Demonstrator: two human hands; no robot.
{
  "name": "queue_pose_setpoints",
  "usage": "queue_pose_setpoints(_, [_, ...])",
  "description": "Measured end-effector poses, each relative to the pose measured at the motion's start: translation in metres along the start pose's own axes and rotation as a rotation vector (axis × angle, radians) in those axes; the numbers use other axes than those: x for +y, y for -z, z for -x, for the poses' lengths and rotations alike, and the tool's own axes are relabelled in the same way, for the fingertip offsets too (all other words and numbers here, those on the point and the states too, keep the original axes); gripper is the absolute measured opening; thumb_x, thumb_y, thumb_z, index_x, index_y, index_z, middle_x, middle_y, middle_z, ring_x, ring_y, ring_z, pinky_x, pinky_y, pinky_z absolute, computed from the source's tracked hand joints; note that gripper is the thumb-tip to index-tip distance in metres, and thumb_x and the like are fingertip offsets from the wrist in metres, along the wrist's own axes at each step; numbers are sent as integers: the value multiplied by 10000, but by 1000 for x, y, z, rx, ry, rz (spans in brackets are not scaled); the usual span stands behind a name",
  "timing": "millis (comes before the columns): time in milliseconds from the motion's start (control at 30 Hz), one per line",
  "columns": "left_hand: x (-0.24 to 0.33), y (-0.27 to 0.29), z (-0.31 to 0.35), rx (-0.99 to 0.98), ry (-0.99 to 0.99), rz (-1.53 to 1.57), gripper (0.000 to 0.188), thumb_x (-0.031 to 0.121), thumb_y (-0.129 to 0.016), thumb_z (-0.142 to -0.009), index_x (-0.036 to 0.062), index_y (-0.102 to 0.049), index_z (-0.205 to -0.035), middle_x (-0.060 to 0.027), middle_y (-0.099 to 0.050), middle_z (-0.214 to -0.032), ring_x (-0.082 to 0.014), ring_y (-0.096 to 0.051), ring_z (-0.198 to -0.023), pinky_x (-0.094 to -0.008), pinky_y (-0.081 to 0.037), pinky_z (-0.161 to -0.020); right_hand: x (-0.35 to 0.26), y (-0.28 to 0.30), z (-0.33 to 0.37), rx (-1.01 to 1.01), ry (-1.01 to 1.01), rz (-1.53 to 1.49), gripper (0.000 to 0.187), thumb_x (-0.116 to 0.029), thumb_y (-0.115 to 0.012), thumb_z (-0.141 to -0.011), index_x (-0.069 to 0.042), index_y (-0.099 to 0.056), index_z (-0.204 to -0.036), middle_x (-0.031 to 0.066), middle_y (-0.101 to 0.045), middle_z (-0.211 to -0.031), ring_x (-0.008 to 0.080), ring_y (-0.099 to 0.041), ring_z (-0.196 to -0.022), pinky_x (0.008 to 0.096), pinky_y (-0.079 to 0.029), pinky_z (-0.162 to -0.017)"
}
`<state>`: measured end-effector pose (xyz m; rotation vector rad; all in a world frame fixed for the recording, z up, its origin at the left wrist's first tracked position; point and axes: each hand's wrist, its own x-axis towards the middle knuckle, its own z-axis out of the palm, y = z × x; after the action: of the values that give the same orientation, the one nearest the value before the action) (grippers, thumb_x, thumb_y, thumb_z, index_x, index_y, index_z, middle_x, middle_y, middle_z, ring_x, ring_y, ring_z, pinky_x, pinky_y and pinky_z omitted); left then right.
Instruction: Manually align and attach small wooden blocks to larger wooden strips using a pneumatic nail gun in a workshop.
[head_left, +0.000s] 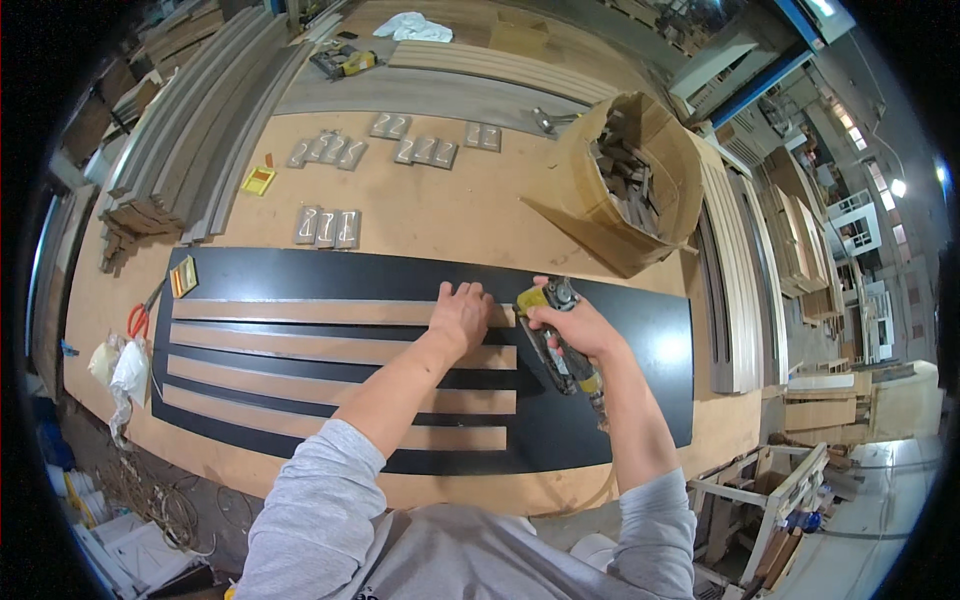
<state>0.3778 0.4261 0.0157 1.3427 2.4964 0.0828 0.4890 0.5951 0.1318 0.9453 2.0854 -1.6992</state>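
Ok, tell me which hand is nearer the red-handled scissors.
Left. The left hand is on the farthest tan strip, right of the scissors; the right hand, gripping a yellow tool, is farther right.

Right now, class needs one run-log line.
left hand: on farthest strip; right hand: holds yellow power tool; strips: on black panel

We wear a light-grey shirt (475,550), six o'clock; creased left sleeve (310,490), seven; right sleeve (655,530), five; dark print (369,595) toward seven; hands (462,318) bare.
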Motion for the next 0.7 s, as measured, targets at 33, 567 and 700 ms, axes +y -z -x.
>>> queue_pose_setpoints(33, [0, 1, 1, -17, 3, 11, 446, 306, -753, -942, 113, -655, -1332, -92, -622, -1291, -250, -563, -1316, -470, -392, -1071, 3, 1, 1, -5, 3, 2, 630, -229, -743, -933, -103, -540, -1516, 31, -701, -919, 99, -565, -617, 276, -482, -534])
queue_pose_setpoints(567, [-4, -5, 4, 40, -3, 48, 468, 296, -749, -941, 106, -639, -1354, -96, -619, -1313, -265, -550, -1336, -481, -391, -1096, 1, 1, 16, -8, -2, -46, 663, -214, -763, -946, -109, -520, -1554, 19, -716, -960, 92, -568, -605, 267, -474, -525])
queue_pose_setpoints(700, [-32, -22, 14, 207, -116, 223, 496, 305, -776, -911, 110, -624, -1341, -99, -608, -1281, -293, -551, -1310, -494, -390, -1123, -10, -2, 15, -52, 38, -50, 660, -223, -773, -946, -116, -526, -1549, 19, -728, -976, 88, -571, -608, 259, -475, -532])
